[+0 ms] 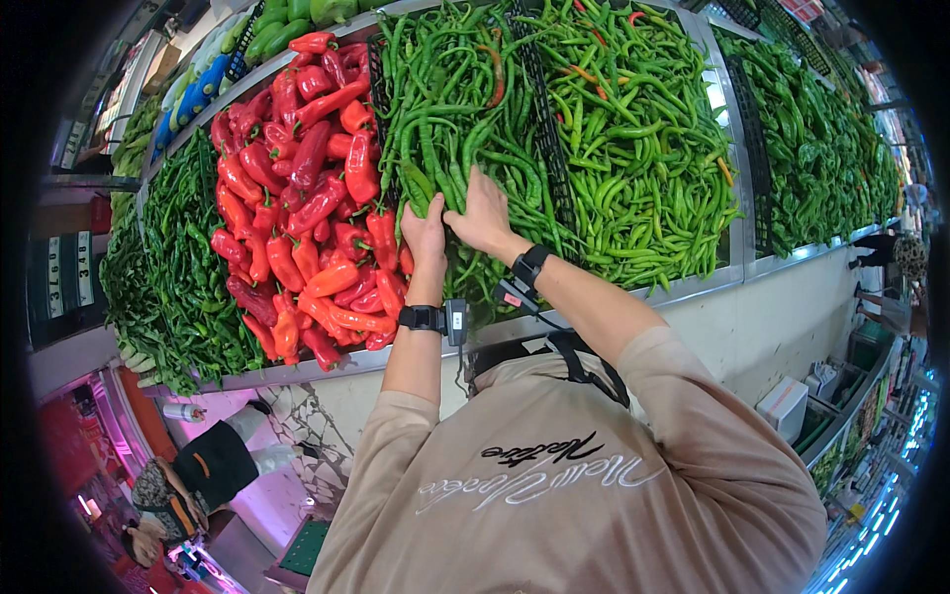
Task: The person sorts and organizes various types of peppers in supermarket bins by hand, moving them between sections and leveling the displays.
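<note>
Both hands are over a bin of long, thin green chili peppers [426, 114] in the middle of the display. My left hand [424, 236] is closed around green chili peppers at the bin's near left side, thumb uppermost. Close beside it, my right hand [483, 218] grips among the same peppers, its thumb toward the left hand. Peppers partly hide the fingertips of the right hand. Each wrist wears a black strap; a small grey box [455, 322] sits by the left one.
Red peppers [317, 198] are heaped left of the hands, with dark green peppers [188, 267] beyond. Shorter green chilies [633, 148] fill the bin to the right, past a black divider [542, 109]. A metal edge [693, 282] runs along the front. Another person [163, 495] is at lower left.
</note>
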Demonstrator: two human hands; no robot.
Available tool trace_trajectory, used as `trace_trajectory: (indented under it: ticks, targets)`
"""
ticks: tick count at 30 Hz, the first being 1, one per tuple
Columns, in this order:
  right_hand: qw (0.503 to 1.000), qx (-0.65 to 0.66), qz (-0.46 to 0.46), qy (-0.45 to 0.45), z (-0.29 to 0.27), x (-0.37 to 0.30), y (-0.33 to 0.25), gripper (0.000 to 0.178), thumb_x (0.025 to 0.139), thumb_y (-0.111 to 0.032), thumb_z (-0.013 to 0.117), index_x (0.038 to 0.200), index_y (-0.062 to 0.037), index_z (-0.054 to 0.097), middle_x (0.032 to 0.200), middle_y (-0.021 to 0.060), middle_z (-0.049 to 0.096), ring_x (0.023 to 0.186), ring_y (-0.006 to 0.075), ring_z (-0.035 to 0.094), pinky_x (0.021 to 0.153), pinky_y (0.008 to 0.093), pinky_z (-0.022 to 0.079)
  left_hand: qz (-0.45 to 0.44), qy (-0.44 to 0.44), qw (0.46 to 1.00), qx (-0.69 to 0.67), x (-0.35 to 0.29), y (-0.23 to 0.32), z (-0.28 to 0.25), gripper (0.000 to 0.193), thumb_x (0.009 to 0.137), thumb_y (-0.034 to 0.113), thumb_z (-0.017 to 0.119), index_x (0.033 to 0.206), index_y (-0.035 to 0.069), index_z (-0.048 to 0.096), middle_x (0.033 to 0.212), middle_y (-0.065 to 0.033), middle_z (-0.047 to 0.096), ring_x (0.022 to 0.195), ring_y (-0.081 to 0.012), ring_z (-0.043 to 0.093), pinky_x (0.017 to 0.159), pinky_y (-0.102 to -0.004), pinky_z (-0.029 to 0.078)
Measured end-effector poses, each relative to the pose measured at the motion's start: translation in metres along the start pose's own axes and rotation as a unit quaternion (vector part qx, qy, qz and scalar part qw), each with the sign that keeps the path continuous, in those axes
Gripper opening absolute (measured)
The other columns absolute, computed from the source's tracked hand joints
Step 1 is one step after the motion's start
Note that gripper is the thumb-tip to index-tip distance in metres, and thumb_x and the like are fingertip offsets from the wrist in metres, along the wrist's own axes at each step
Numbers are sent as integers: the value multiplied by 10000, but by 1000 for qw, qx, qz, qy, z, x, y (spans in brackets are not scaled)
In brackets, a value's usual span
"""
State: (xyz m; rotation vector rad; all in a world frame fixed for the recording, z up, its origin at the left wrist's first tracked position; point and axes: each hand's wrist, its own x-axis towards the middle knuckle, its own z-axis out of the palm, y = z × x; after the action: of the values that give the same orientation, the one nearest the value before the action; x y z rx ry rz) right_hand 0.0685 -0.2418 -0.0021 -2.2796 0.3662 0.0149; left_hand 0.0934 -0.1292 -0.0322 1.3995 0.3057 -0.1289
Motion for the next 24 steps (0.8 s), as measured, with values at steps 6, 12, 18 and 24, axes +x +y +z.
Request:
trace_trajectory:
  ticks: [6,12,18,24]
  targets:
    - [994,-29,-95,-36,-19,-24,-2,911,729,-233,710,1451,115,277,1411,288,439,1342,423,391,1119,502,306,27,-2,999,-25,-1,0,0,306,907,95,699,1171,-24,598,1089,-82,683,919,-157,640,840,-295,508]
    - [986,-3,-159,-45,-38,-26,6,759,753,-203,693,1387,93,398,1320,265,494,1240,415,468,1057,453,390,42,14,998,-36,1,-10,1,303,893,79,712,1155,-27,603,1051,-70,692,881,-140,642,820,-283,511]
    - [998,-37,-32,30,-83,23,25,203,740,-206,680,687,-11,687,731,213,675,695,406,660,666,485,534,18,17,999,-20,-1,-10,4,333,854,68,754,1135,-17,598,1037,-74,700,884,-146,647,820,-281,504]
    - [994,-51,-25,88,-109,84,38,87,684,1,643,757,-40,666,760,192,682,772,393,670,737,446,535,30,24,999,-25,-1,-13,4,365,828,76,781,1129,-17,598,1023,-73,705,869,-154,654,813,-287,507]
